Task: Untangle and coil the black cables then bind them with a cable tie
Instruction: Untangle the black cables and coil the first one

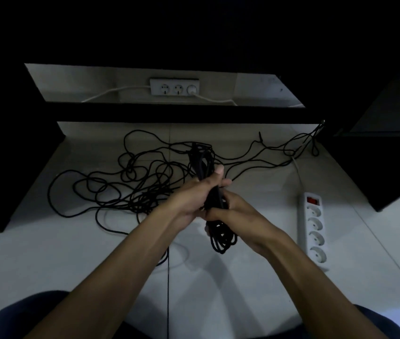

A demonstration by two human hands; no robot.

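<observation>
A long bundle of coiled black cable (202,160) stands nearly upright above the floor, its loops sticking out above and below my hands. My left hand (194,194) grips the bundle's middle from the left, thumb up against it. Just below, my right hand (238,214) curls round the same bundle from the right. The bundle's lower loops (222,239) hang under my right hand. More black cable (120,182) lies in loose tangled loops on the pale tiled floor behind and to the left. No cable tie shows.
A white power strip (313,226) with a red switch lies on the floor at the right. A white wall socket block (174,87) with white cords sits at the back. Dark furniture stands left and right. My knees show at the bottom edge.
</observation>
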